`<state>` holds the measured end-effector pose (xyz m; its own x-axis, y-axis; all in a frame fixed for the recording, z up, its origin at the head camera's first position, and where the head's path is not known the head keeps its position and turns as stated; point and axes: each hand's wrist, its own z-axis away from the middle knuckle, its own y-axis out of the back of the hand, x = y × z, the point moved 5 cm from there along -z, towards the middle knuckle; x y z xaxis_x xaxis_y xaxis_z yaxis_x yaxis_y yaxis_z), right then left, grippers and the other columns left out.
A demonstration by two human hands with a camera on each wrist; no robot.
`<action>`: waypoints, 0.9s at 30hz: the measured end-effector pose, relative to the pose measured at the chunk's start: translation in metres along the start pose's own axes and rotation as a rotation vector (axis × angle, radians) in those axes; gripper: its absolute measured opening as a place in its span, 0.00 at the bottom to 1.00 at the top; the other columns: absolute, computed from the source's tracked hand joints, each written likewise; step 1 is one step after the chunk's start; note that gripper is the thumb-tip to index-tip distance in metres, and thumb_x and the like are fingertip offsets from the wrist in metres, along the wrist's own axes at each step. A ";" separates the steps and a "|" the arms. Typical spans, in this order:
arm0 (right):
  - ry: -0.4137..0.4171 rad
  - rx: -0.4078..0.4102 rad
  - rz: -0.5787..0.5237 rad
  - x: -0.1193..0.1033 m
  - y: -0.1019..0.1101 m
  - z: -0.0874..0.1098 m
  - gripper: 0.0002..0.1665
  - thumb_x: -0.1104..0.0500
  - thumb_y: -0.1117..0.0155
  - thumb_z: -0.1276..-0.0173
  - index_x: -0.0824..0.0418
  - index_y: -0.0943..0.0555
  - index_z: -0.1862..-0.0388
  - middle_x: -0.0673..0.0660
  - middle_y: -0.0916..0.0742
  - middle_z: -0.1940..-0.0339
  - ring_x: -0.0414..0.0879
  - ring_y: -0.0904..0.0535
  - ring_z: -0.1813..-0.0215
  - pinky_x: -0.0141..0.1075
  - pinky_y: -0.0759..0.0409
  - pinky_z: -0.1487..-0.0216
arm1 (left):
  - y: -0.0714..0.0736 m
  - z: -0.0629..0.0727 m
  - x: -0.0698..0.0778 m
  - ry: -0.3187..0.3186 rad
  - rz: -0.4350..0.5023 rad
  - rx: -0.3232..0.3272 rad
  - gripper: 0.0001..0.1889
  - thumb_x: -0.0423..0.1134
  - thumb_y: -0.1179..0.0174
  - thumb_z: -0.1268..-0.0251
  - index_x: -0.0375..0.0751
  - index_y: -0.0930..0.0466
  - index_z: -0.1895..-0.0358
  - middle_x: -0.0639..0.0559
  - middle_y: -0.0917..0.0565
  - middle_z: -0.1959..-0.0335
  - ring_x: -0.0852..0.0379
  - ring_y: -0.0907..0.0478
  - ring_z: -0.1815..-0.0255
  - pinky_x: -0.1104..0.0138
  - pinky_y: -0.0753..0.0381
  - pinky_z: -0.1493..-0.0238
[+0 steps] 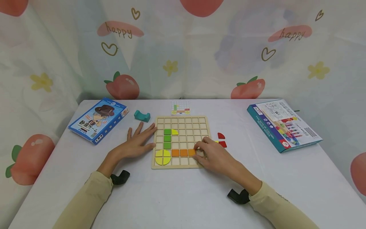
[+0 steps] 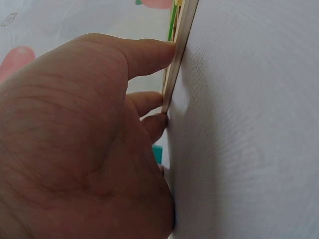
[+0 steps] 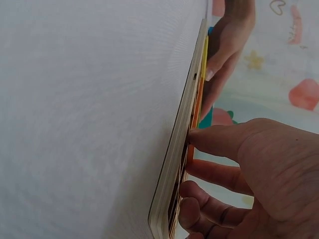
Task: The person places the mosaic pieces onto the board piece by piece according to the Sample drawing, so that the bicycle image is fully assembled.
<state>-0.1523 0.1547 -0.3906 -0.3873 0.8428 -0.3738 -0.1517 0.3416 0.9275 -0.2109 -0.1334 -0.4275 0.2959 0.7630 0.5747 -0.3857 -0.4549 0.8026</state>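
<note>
A wooden grid board (image 1: 183, 167) lies flat on the table. Green square tiles (image 1: 167, 138), a small yellow piece (image 1: 174, 132), a yellow circle of quarter pieces (image 1: 163, 157) and a row of orange square tiles (image 1: 183, 153) sit in its cells. My left hand (image 1: 138, 143) rests at the board's left edge, fingers extended; in the left wrist view the thumb (image 2: 149, 57) touches the board's side. With thumb and index finger, my right hand (image 1: 214, 156) pinches the rightmost orange square tile (image 3: 190, 153) at the board; the fingers partly hide it.
Red pieces (image 1: 222, 144) lie right of the board, with a yellow bit partly hidden by the hand. A pattern card (image 1: 180, 107) is behind the board, a teal curved block (image 1: 142, 116) at back left. A blue box (image 1: 98, 121) stands left, a teal-edged box (image 1: 284, 124) right.
</note>
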 end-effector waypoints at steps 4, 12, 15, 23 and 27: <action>-0.005 -0.002 -0.002 0.000 0.000 0.000 0.15 0.51 0.24 0.31 0.54 0.14 0.49 0.53 0.18 0.57 0.42 0.26 0.63 0.31 0.24 0.63 | 0.000 0.000 0.000 -0.001 -0.003 0.001 0.39 0.52 0.46 0.20 0.52 0.50 0.12 0.48 0.55 0.09 0.34 0.78 0.10 0.30 0.88 0.21; -0.002 0.005 0.003 0.000 0.000 0.001 0.16 0.51 0.24 0.31 0.55 0.14 0.49 0.53 0.18 0.56 0.42 0.26 0.63 0.31 0.24 0.63 | 0.000 0.000 0.000 -0.003 -0.006 0.000 0.39 0.52 0.46 0.19 0.52 0.50 0.12 0.48 0.55 0.09 0.33 0.78 0.10 0.30 0.88 0.21; -0.010 0.016 0.005 0.001 0.002 0.002 0.16 0.50 0.24 0.31 0.54 0.13 0.49 0.53 0.18 0.55 0.42 0.25 0.62 0.32 0.22 0.61 | 0.000 0.000 0.000 -0.003 -0.003 -0.003 0.39 0.52 0.46 0.19 0.52 0.50 0.12 0.48 0.56 0.09 0.34 0.78 0.10 0.30 0.88 0.21; -0.034 0.042 0.007 0.011 0.010 0.011 0.15 0.52 0.26 0.30 0.55 0.13 0.48 0.54 0.17 0.55 0.42 0.24 0.62 0.34 0.21 0.60 | 0.000 0.000 0.000 -0.002 -0.007 -0.004 0.39 0.52 0.46 0.19 0.52 0.50 0.12 0.49 0.56 0.09 0.33 0.78 0.10 0.29 0.88 0.21; -0.050 0.063 0.016 0.020 0.016 0.021 0.16 0.54 0.25 0.31 0.56 0.13 0.47 0.54 0.16 0.56 0.42 0.23 0.62 0.35 0.20 0.60 | 0.000 0.000 0.000 -0.003 0.000 -0.004 0.39 0.52 0.46 0.19 0.52 0.50 0.12 0.49 0.55 0.09 0.34 0.78 0.10 0.30 0.88 0.21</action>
<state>-0.1433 0.1854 -0.3830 -0.3430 0.8675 -0.3604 -0.0880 0.3523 0.9318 -0.2108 -0.1333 -0.4275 0.2982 0.7618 0.5750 -0.3893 -0.4530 0.8020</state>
